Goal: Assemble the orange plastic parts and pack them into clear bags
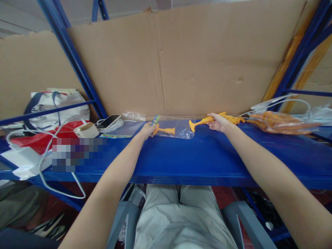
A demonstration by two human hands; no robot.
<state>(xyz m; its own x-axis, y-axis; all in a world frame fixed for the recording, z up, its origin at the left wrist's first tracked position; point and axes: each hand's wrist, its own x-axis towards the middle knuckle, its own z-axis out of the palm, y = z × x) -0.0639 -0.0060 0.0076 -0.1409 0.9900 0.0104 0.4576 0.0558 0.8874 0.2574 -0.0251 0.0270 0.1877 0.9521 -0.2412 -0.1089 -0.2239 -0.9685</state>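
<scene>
My left hand (148, 130) is closed on the end of a clear plastic bag (181, 123) with a colourful printed strip. By its fingertips is a short orange plastic piece (167, 130) with a flared end; whether it lies inside the bag or on top, I cannot tell. To the right, my right hand (218, 123) is closed around a longer orange plastic piece (201, 122) that has a broad foot-like end pointing left, above the bag's right edge. More orange plastic parts (234, 119) show just beyond that hand, partly hidden by it.
A bag of orange parts (282, 122) lies at the right. On the left are a phone (110, 121), a coiled white cable (114, 126), another flat packet (127, 128), a power adapter (86, 130) and a tote bag (64, 105). Cardboard (207, 62) backs the blue shelf (186, 162).
</scene>
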